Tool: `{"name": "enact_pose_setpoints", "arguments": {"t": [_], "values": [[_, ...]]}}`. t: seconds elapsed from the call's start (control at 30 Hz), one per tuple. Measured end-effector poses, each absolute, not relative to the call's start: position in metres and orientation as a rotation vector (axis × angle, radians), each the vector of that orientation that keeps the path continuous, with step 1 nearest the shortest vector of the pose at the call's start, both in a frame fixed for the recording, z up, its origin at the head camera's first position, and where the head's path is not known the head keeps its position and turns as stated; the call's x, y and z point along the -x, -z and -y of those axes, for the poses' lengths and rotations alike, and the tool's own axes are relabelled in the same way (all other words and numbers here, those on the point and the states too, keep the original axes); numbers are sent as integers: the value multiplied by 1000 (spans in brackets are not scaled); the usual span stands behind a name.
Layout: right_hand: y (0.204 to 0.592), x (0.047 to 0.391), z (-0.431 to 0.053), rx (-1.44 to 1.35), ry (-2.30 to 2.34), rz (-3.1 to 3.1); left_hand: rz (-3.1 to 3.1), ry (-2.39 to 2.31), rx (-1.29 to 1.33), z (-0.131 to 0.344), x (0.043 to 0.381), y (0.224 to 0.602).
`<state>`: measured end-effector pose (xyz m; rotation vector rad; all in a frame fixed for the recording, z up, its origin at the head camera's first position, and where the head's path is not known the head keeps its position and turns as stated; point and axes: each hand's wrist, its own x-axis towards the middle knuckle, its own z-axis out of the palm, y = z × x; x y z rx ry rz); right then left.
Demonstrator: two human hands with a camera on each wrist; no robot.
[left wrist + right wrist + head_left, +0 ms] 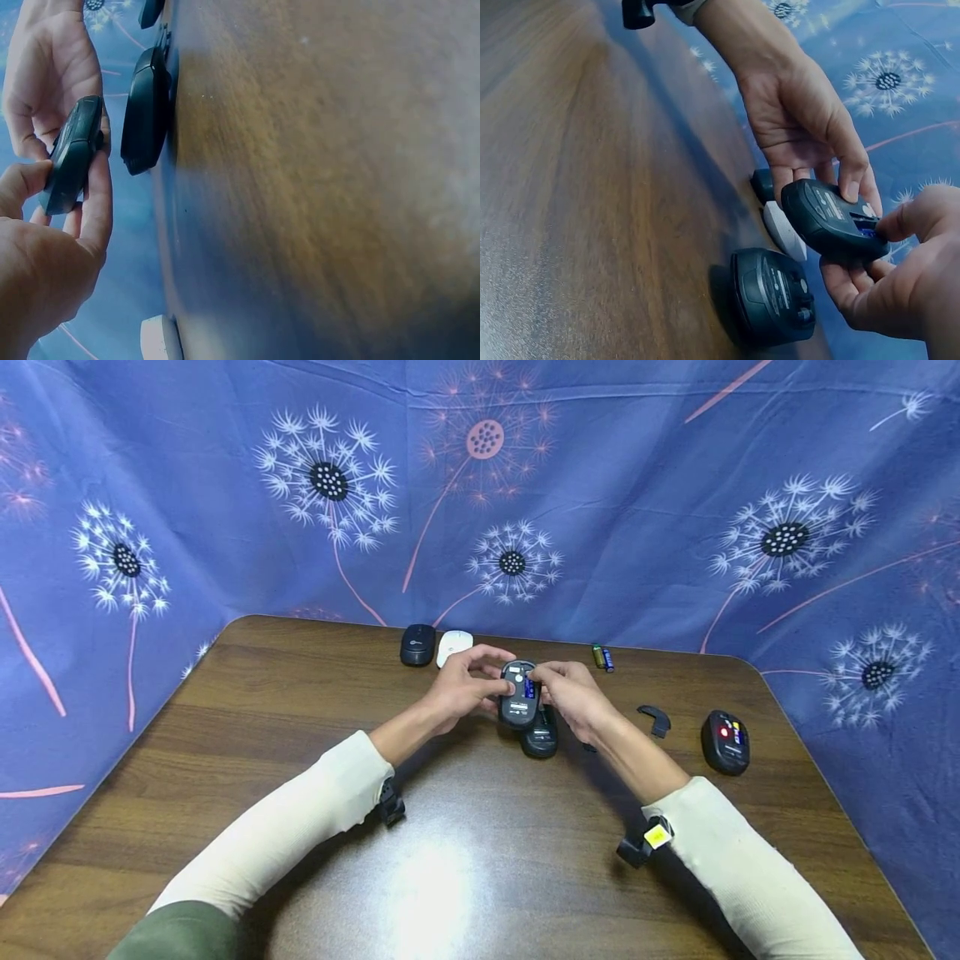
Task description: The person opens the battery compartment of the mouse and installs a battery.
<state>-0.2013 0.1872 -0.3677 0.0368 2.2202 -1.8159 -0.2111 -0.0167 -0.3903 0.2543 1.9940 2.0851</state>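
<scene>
A black computer mouse [517, 717] is held above the table, its underside up and its battery compartment uncovered. A blue battery [529, 688] shows in the compartment. My left hand [459, 692] grips the mouse by its side, thumb on the underside. From the other side my right hand [922, 277] pinches the mouse, with its thumb at the battery and fingers beneath; the thumb partly hides the compartment. Just below the hands, a second black mouse [772, 300] lies underside up on the table, its compartment also uncovered.
Behind my left hand are a black mouse [417, 645] and a white mouse [452, 643]. Two loose batteries [603, 657] lie at the back edge. To the right are a black curved cover [657, 720] and an upturned mouse [725, 753] with a red light. A patterned cloth [600, 510] hangs behind.
</scene>
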Motion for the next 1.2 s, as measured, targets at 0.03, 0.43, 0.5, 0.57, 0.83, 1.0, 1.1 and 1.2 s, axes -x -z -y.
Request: {"name": "enact_pose_setpoints", "arguments": {"t": [0.03, 0.43, 0.5, 0.57, 0.83, 1.0, 1.1, 1.2], "values": [[368, 200, -187, -30, 1775, -2269, -1985, -2085, -249, 17, 211, 391], [369, 193, -186, 48, 1595, -2459, -1929, -2115, -187, 26, 208, 392], [369, 192, -185, 50, 1587, -2457, -1922, -2122, -179, 28, 207, 393], [369, 191, -185, 43, 1589, -2458, -1913, -2125, -182, 29, 207, 394], [371, 187, -185, 27, 1628, -2441, -1893, -2110, -184, 35, 204, 396], [371, 185, -184, 36, 1651, -2398, -1865, -2096, -173, 39, 201, 397], [370, 182, -182, 47, 1662, -2365, -1865, -2081, -169, 43, 198, 399], [370, 178, -180, 66, 1672, -2335, -1872, -2074, -146, 47, 195, 401]]}}
